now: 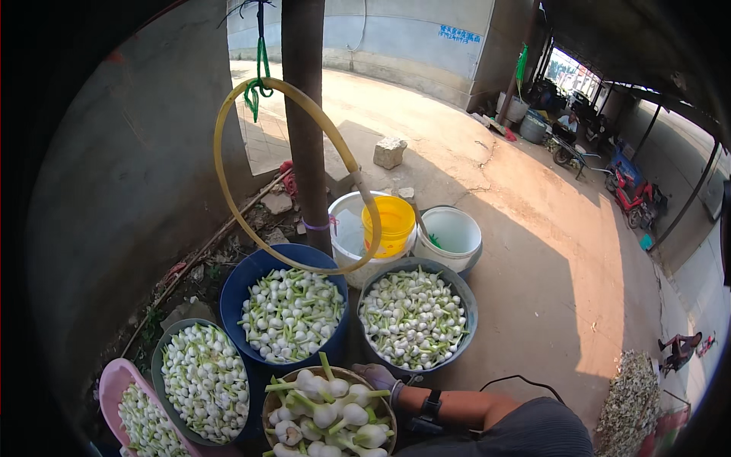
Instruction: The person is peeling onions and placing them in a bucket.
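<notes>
A round basket (392, 412) heaped with garlic bulbs (325, 414) on short green stems is close in front of me. My right hand (377, 378), in a light glove, grips its far right rim; some of the fingers are hidden. A black strap with a device (429, 414) circles that forearm. My left hand is out of view. Just beyond the basket stand a blue tub (228, 303) and a grey-blue tub (469, 303), both full of garlic bulbs. To the left are a grey-green tub (157, 365) and a pink basin (108, 385), also holding garlic.
A yellow hose (220, 143) hangs in a loop from green cord (261, 63) beside a dark post (305, 125). Behind the tubs stand a white tub (345, 220) holding a yellow bucket (391, 234), and a white bucket (445, 260). At right, a person (682, 349) sits near a garlic heap (628, 394).
</notes>
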Available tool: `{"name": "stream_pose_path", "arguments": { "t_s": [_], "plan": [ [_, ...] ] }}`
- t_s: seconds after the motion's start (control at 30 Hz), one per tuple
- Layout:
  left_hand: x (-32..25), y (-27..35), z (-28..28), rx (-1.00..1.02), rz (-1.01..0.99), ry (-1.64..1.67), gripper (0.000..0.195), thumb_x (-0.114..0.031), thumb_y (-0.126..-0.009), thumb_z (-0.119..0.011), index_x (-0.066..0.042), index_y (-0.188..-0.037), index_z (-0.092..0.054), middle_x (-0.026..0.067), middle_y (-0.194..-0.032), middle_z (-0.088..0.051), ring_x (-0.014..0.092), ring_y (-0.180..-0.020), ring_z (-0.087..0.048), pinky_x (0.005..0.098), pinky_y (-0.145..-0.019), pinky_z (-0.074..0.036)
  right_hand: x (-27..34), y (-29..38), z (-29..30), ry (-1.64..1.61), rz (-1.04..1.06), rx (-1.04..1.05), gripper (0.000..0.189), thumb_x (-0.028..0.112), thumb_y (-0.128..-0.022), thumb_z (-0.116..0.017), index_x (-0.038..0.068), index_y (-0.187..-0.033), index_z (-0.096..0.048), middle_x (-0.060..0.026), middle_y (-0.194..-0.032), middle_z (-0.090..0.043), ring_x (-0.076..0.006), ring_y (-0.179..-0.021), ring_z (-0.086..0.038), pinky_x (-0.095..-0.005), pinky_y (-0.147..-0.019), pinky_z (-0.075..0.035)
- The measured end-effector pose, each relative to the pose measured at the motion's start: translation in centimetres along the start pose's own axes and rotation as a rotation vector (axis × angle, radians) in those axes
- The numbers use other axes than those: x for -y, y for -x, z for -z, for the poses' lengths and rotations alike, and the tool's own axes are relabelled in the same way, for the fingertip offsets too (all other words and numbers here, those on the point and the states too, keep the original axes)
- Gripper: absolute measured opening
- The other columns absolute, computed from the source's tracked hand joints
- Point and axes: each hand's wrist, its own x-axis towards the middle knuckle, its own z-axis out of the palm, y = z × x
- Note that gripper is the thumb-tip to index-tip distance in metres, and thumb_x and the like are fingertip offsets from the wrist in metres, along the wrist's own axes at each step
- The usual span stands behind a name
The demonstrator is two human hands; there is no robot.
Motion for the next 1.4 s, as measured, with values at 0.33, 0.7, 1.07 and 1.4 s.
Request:
{"name": "stream_pose_path", "arguments": {
  "t_s": [0.33, 0.7, 1.07, 1.4],
  "plan": [
    [-14.6, -12.8, -0.3, -0.161, -0.067, -0.037, 0.059, -0.053, -0.103, -0.048, -0.010, -0.144, -0.046, 0.0125, -0.131, -0.059, 0.029, -0.120, -0.059, 0.0456, -0.103, -0.051, -3.6, -20.1, -3.8, -1.166, -0.529, 0.391, 0.042, 0.033, -0.108, -0.033, 0.008, -0.133, -0.056, -0.0155, -0.130, -0.064, -0.0325, -0.117, -0.062, -0.0485, -0.110, -0.044],
    [-22.9, -29.8, -14.5, -0.393, 0.008, -1.209, 0.076, -0.060, -0.100, -0.048, 0.000, -0.147, -0.043, 0.0223, -0.143, -0.052, 0.039, -0.130, -0.052, 0.0449, -0.109, -0.044, -3.4, -35.7, -0.1, -0.665, -0.949, 0.261, 0.037, 0.033, -0.103, -0.048, 0.008, -0.124, -0.064, -0.0151, -0.120, -0.068, -0.0340, -0.109, -0.064, -0.0435, -0.099, -0.049],
    [-19.3, -44.3, -13.0, -0.279, 0.033, -1.765, 0.099, -0.073, -0.090, -0.049, -0.003, -0.157, -0.025, 0.0240, -0.162, -0.024, 0.041, -0.150, -0.024, 0.0556, -0.117, -0.027, 3.8, -46.0, -3.4, 0.166, 0.027, -0.053, 0.047, 0.042, -0.106, -0.050, -0.002, -0.119, -0.064, -0.0136, -0.106, -0.067, -0.0197, -0.099, -0.060, -0.0336, -0.092, -0.047],
    [-22.7, -26.5, -9.4, -0.092, -0.038, -0.919, 0.074, -0.056, -0.105, -0.038, 0.000, -0.153, -0.035, 0.0171, -0.153, -0.043, 0.027, -0.139, -0.046, 0.0342, -0.118, -0.032, -0.5, -52.7, -2.2, -0.030, -0.161, 0.181, 0.066, 0.048, -0.104, -0.053, -0.009, -0.136, -0.056, -0.0147, -0.129, -0.065, -0.0201, -0.113, -0.060, -0.0307, -0.098, -0.047]
  ]
}}
